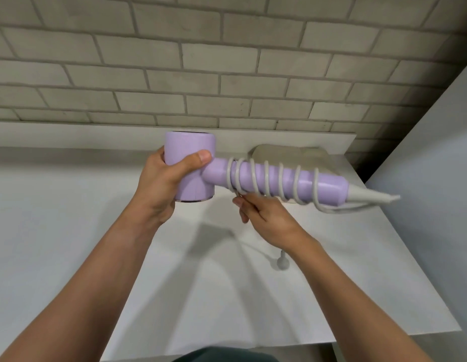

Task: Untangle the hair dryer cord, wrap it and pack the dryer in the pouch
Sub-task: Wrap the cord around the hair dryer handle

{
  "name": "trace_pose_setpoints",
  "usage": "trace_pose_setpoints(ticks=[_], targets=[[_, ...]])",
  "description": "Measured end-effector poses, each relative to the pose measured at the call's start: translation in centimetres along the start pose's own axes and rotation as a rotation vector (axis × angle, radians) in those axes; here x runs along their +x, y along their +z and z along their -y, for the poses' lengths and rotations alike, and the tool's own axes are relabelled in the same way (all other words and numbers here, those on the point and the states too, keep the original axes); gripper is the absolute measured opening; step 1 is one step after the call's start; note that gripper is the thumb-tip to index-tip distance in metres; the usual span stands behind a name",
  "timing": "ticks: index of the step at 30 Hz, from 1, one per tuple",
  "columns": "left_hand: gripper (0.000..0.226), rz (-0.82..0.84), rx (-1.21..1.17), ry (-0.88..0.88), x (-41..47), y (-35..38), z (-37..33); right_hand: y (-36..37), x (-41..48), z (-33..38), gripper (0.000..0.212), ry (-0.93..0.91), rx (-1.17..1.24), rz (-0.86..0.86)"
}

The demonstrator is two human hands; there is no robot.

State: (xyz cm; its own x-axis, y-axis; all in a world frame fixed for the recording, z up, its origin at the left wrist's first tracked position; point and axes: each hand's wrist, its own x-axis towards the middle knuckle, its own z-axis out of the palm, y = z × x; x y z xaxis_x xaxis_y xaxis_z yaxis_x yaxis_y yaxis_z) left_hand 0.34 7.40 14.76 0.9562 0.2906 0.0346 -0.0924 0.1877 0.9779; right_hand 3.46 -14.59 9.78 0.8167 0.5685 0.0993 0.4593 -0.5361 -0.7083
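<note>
Wrapping is nearing its end, I'd judge: the left hand point(159, 184) is gripping the lilac dryer point(186, 145) by its head above the table point(70, 205), while the right hand point(263, 216) is pinching the cord point(281, 176) coiled round the handle. Next comes securing the dangling plug point(281, 262), then reaching for the pouch point(292, 152) behind.

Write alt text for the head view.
A left hand grips a lilac hair dryer above a white table while the right hand pinches its grey cord, coiled around the handle. A beige pouch lies behind, by a brick wall.
</note>
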Motion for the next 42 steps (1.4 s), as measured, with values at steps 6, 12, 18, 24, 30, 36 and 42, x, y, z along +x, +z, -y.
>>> trace_pose_setpoints(ticks=[6, 12, 18, 24, 30, 36, 42], targets=[[0.054, -0.151, 0.013, 0.016, 0.9, 0.8, -0.1, 0.5, -0.4, 0.7, 0.037, -0.036, 0.058, 0.003], [0.059, -0.308, 0.162, 0.045, 1.5, 1.2, 1.4, 0.6, -1.7, 2.2, 0.036, -0.043, -0.118, 0.099], [0.065, -0.347, 0.361, 0.077, 1.5, 0.4, 2.7, -0.4, -3.3, 3.5, 0.025, -0.004, -0.182, 0.179], [0.074, -0.322, 0.603, 0.149, 1.5, 0.1, 3.5, -3.1, -4.1, 4.8, 0.026, -0.063, -0.340, 0.279], [0.078, -0.155, 0.744, 0.162, 0.7, -0.2, 4.2, -7.1, -2.8, 5.5, 0.029, -0.138, -0.536, 0.185], [0.064, -0.042, 0.695, 0.129, 0.2, -0.4, 3.9, -10.0, -0.9, 4.2, 0.026, -0.234, -0.583, -0.059], [0.067, 0.167, 0.591, 0.107, -0.8, -0.5, 2.4, -10.9, 0.6, 2.8, 0.017, -0.326, -0.471, -0.080]])
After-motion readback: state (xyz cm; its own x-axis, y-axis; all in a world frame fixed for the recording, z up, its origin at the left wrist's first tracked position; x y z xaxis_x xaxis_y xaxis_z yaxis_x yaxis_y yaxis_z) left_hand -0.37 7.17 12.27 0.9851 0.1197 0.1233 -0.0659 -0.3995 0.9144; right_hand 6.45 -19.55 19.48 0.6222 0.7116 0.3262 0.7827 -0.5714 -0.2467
